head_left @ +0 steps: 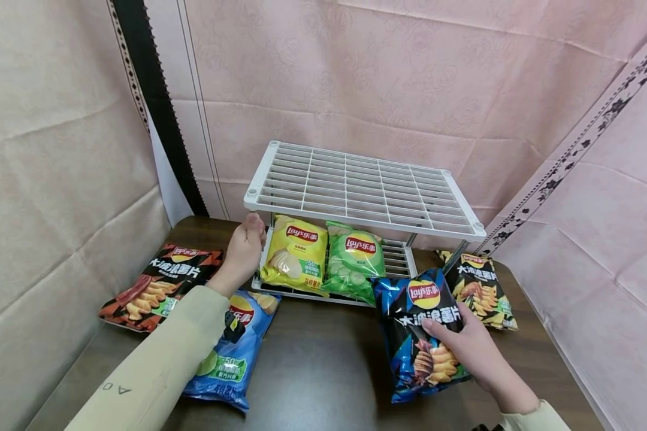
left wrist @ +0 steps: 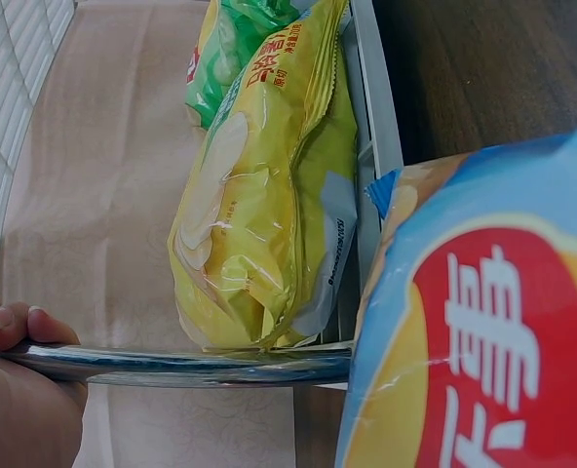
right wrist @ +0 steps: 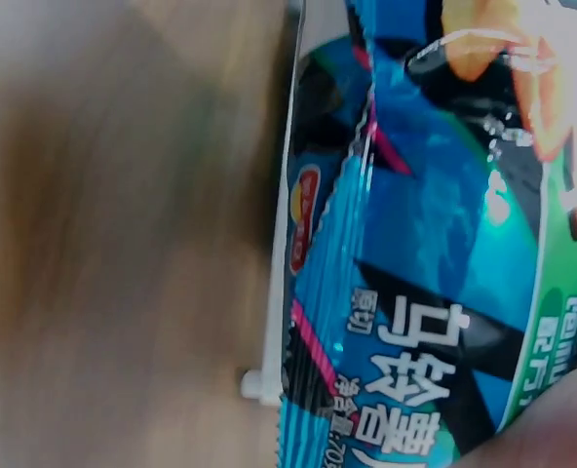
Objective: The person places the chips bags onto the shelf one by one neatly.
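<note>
A white two-tier rack [head_left: 356, 185] stands at the back of the table. My left hand [head_left: 241, 254] grips its front left metal post [left wrist: 201, 367], fingers curled round it in the left wrist view. On the lower tier a yellow chip bag [head_left: 295, 254] leans beside a green chip bag [head_left: 356, 260]. My right hand [head_left: 477, 347] holds a blue-and-black chip bag [head_left: 407, 353] by its right side, thumb across the front, before the rack's right end. That bag fills much of the right wrist view.
Left of the rack lie a black-and-red chip bag [head_left: 162, 284] and a light blue chip bag [head_left: 234, 347], partly behind my left forearm. A black-and-yellow chip bag [head_left: 480, 287] lies right of the rack. Pink cloth [head_left: 410, 72] hangs behind the brown table [head_left: 313, 365].
</note>
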### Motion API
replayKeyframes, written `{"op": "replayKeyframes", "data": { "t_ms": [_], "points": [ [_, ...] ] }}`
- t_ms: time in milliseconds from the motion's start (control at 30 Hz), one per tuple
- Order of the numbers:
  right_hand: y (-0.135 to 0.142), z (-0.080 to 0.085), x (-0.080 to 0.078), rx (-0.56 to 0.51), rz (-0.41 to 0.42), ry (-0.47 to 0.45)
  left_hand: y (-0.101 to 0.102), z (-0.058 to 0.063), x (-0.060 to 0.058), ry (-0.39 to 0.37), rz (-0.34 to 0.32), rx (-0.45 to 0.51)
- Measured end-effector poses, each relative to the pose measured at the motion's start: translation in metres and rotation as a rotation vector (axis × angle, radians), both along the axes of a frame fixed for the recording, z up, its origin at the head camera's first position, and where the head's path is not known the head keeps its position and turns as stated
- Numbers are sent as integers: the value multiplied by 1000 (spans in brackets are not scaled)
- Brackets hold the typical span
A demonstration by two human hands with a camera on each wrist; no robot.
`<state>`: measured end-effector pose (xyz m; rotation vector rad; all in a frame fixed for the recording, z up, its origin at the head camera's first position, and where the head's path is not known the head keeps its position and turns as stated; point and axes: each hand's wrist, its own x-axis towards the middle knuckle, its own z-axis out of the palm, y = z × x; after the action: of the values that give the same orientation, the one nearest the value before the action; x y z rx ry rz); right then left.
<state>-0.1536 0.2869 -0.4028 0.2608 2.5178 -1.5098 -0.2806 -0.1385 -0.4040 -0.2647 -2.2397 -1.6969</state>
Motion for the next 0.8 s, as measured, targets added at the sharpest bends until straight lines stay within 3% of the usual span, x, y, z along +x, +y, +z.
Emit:
{"op": "replayKeyframes", "data": {
  "t_ms": [400,800],
  "points": [
    [-39,12,-31,86,54,207,1,-2,-1,-10,7,-10],
    [-62,36,-86,143,-45,281,0,0,0,1,0,-17]
  ]
}}
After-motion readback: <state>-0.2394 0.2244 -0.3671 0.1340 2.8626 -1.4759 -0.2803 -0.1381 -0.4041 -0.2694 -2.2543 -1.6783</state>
